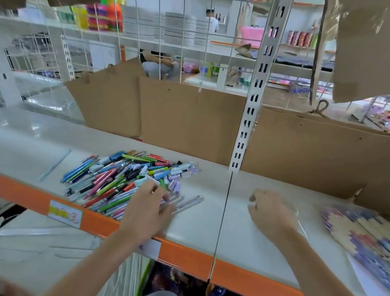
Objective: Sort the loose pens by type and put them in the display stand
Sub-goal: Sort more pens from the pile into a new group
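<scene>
Orange-edged shelf (183,257) carries the pens (121,178), heaped near its front edge, left of the seam. The left hand (147,206) rests on the heap's right side, fingers over a few clear pens (187,202); whether it grips any I cannot tell. The right hand (270,212) lies near mid-shelf, loosely curled, seemingly on a clear sleeve, too blurred to confirm. Best to draw out one type at a time, tips aligned.

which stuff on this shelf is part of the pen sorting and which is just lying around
Part of the job:
- pile of loose pens
- few clear pens by the left hand
- right hand, on something clear, too blurred to name

Lying about:
- stack of pencils
- cardboard sheets
- white paper
</scene>
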Demonstrator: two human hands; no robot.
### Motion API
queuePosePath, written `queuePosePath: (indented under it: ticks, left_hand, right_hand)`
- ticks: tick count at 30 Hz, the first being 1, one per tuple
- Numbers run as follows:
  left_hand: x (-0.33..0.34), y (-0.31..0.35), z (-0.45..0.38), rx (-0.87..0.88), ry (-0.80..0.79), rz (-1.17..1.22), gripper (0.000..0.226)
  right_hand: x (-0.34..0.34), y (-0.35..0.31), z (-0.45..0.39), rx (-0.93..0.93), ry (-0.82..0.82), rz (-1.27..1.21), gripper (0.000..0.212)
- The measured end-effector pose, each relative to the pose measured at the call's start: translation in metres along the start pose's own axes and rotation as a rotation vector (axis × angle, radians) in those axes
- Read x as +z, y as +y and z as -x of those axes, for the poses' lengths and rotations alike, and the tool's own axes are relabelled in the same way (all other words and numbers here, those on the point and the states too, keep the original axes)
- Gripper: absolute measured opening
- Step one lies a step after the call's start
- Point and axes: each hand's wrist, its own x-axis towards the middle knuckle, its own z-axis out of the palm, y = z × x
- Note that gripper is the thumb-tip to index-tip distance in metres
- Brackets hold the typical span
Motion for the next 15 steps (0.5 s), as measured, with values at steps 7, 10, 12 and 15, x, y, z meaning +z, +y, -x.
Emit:
queuePosePath:
  ticks: [7, 10, 12, 15]
  left_hand:
    - [0.003, -0.001, 0.007, -0.162, 0.265, 0.128, 0.025]
    - [0.003, 0.000, 0.008, -0.260, 0.358, 0.189, 0.031]
    - [0.001, 0.002, 0.008, -0.311, 0.410, 0.224, 0.033]
    - [0.001, 0.002, 0.008, -0.336, 0.419, 0.235, 0.033]
  right_hand:
    - [0.024, -0.092, -0.014, -0.415, -0.093, -0.369, 0.017]
    - [0.034, -0.122, -0.019, -0.489, -0.064, -0.388, 0.014]
    - [0.039, -0.139, -0.022, -0.514, -0.070, -0.414, 0.014]
    - [0.046, -0.158, -0.025, -0.517, -0.116, -0.381, 0.025]
